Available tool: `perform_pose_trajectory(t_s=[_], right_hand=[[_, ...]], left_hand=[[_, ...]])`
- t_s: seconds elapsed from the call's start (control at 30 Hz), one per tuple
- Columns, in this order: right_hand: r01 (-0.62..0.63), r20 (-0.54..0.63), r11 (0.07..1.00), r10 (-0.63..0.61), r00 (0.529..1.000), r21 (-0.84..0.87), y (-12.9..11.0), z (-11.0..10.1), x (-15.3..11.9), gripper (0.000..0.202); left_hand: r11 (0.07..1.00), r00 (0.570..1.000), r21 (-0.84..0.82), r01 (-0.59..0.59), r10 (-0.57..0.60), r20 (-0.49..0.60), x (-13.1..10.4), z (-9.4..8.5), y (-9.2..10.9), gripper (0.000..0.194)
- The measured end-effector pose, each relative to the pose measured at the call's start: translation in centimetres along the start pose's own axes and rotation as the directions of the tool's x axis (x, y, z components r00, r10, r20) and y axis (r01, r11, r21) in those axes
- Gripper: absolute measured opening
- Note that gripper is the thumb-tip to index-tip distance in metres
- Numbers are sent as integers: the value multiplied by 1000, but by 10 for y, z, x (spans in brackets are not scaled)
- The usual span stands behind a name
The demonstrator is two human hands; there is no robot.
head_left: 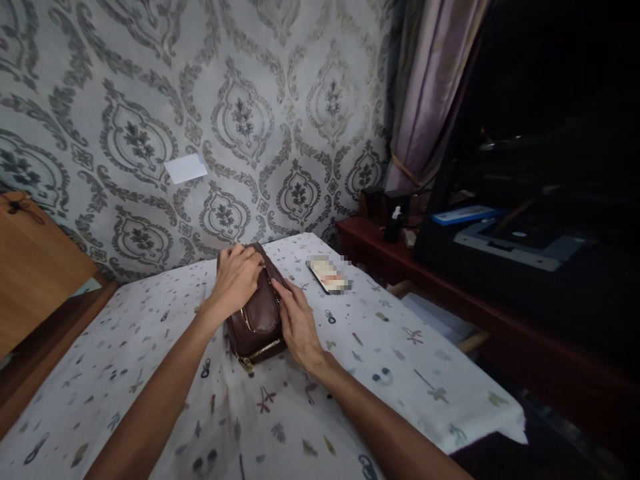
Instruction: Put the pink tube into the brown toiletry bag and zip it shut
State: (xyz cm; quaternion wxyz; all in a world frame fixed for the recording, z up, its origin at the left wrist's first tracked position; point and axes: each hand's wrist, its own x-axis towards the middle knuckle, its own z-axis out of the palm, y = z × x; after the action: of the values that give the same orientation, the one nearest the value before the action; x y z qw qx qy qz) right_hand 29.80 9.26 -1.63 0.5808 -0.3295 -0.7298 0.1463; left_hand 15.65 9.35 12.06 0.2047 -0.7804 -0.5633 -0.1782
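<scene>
Fingers of left hand [239, 275] atop brown bag [256, 319], right hand [297, 323] alongside

A blurred flat item [329, 275] lies on the patterned tablecloth [400, 360] (white note [185, 167] on the wallpaper).

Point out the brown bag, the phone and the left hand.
brown bag [257, 323]: head view, on its front pocket between the zips.
phone [327, 275]: head view, on the middle of its blurred face.
left hand [237, 275]: head view, on the back of the hand.
</scene>
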Motion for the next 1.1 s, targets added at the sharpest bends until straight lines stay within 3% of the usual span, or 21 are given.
perform_pose_trajectory(t_s=[0.27,0.6,0.87,1.1], right_hand=[[45,43,997,-42,998,-68,4,-3,2,57],[-3,74,1000,5,997,-28,-6,-12,6,47],[8,54,999,-6,999,-41,-6,-14,8,48],[-10,58,1000,11,998,-17,-5,-11,5,46]], left_hand=[[1000,1000,-4,-22,22,13,-5,-4,4,19],[990,990,24,-138,137,10,-10,-11,7,23],[970,973,-100,-221,226,46,-11,-22,12,28],[976,983,-124,-179,183,15,-16,-19,9,26]])
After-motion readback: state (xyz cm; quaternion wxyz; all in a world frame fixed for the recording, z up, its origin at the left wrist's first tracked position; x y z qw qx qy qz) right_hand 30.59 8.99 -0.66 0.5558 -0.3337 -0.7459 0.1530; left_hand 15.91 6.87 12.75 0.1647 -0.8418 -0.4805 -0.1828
